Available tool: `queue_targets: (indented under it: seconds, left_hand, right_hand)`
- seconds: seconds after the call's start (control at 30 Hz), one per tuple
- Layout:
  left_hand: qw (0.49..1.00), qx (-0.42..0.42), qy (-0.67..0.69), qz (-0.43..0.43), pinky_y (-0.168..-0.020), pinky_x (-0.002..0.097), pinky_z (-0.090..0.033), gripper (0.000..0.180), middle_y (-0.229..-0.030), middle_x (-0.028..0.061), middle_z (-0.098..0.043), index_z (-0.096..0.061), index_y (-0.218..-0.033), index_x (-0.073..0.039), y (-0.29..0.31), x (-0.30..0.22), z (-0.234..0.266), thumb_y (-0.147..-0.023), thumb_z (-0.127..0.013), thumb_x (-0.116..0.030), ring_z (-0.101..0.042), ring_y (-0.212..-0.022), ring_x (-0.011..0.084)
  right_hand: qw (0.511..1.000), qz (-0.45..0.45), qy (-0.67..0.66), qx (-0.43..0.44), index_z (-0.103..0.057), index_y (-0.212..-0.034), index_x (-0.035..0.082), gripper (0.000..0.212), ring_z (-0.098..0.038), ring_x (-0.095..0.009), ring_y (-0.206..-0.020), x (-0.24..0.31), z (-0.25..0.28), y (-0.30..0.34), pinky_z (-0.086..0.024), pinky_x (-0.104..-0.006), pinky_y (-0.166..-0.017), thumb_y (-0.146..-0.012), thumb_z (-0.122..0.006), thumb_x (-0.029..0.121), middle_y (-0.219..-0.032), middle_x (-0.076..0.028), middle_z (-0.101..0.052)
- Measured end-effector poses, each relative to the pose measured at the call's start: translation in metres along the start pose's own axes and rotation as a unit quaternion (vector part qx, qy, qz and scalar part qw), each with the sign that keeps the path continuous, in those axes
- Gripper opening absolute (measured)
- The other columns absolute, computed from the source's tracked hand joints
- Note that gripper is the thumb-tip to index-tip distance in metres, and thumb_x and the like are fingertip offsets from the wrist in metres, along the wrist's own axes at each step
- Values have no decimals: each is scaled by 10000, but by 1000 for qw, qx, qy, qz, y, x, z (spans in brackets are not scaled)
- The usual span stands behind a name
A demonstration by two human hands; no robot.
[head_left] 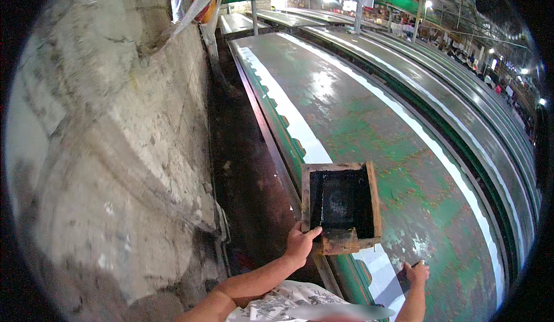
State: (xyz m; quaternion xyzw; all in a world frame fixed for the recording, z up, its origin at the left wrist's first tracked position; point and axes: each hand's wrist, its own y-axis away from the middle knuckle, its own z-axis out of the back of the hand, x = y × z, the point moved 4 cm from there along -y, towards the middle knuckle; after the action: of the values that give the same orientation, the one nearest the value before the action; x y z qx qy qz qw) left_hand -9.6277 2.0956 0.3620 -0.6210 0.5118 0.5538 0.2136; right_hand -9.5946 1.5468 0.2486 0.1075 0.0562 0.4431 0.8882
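My left hand [300,247] grips the near left corner of a wooden screen-printing frame [375,206], its thumb over the rim. Dark mesh [339,198] fills the frame, and a small wood block [339,242] sits at its near side. The frame is over the left edge of a long printing table [369,126], across a strip of white cloth [309,143]. To the right of the frame, my right hand [418,272] is low over the table with its fingers curled. A pale spot shows at its fingertips; what it holds, if anything, is too small to tell.
A rough, stained wall [138,149] stands on the left, with a dark, narrow floor gap [248,166] beside the table. Another white strip [427,137] runs along the table's right side. Several more long tables [461,108] lie beyond, and a post [254,17] rises at the far end.
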Motion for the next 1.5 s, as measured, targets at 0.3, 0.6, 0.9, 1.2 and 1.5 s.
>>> queue_targets:
  seconds: [0.3,0.6,0.9,1.2,1.5]
  left_hand:
    - [999,27,-31,28,-938,360,-535,232,-1076,43,-781,-730,-1147,-45,-191,-29,8,-952,-824,-127,-712,-993,183]
    - [990,77,-109,55,-918,376,-560,215,-1080,29,-791,-745,-1135,-65,-350,-37,9,-941,-823,-113,-727,-966,188]
    - [983,151,-94,53,-944,364,-552,345,-1127,69,-774,-687,-1235,-11,-500,-98,46,-961,-841,-155,-711,-1026,178]
    - [991,121,-49,22,-1016,375,-553,362,-1213,66,-771,-682,-1305,-14,-706,-227,144,-971,-814,-61,-707,-1092,197]
    - [998,23,-55,-10,-762,322,-469,261,-904,-80,-508,-582,-1017,-124,-862,-347,240,-964,-838,-112,-510,-824,92]
  right_hand:
    - [998,-1,-43,51,-586,-1487,24,940,-609,-515,-1321,-16,-9,-31,-523,-565,-1123,-735,-934,468,-1435,-342,-590]
    - [980,-195,-7,-47,-538,-1593,35,852,-632,-508,-1304,31,-56,-64,-534,-548,-1122,-868,-827,377,-1444,-353,-597]
    - [998,-23,51,-9,-647,-1287,-17,378,-643,-477,-1288,364,-39,-124,-531,-539,-1093,-941,-673,135,-1365,-304,-655]
    - [986,79,45,-141,-623,-1378,-41,735,-662,-465,-1253,793,-19,-135,-584,-593,-1033,-923,-827,499,-1375,-257,-636]
    - [988,72,97,-98,-751,-1136,-82,741,-686,-455,-1201,834,-12,-162,-577,-560,-1012,-973,-719,641,-1149,-303,-720]
